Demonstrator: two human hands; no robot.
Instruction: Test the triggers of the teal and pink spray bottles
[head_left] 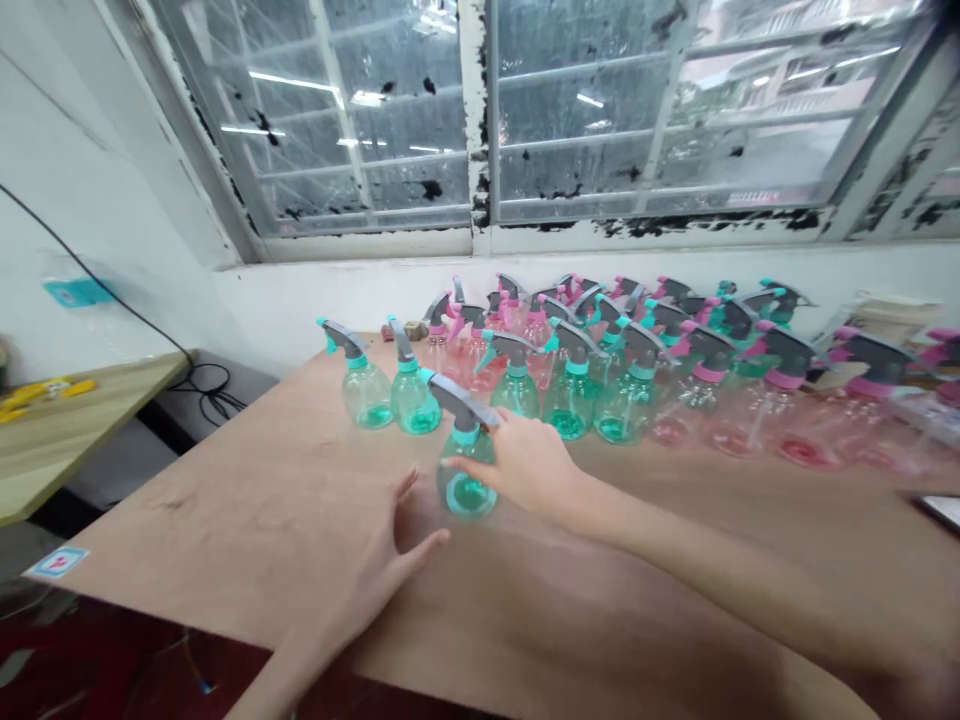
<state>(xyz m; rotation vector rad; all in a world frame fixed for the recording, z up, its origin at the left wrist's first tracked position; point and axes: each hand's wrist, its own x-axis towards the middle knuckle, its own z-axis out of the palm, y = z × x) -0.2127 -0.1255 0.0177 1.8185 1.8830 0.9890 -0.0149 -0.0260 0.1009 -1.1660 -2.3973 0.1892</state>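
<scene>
The held spray bottle [465, 437], green with a grey trigger head, stands roughly upright on or just above the wooden table [262, 520]; whether its base touches the wood, I cannot tell. The right hand [544, 465], at its right side, is clamped around its upper body, thumb across the near face and fingers mostly hidden behind, probably because the narrowing under the collar gives a secure hold. The left hand [384, 562] is left of the held spray bottle, near its base but seemingly apart from it, thumb and fingers spread in a curve that looks suited to a round body. Two green bottles [414, 400] stand behind and left of the held spray bottle; more green bottles [570, 400] stand behind it to the right, with pink bottles [810, 420] farther right and deeper behind it (too overlapped to count). Most nozzles point left, perhaps so that the heads nest closely.
</scene>
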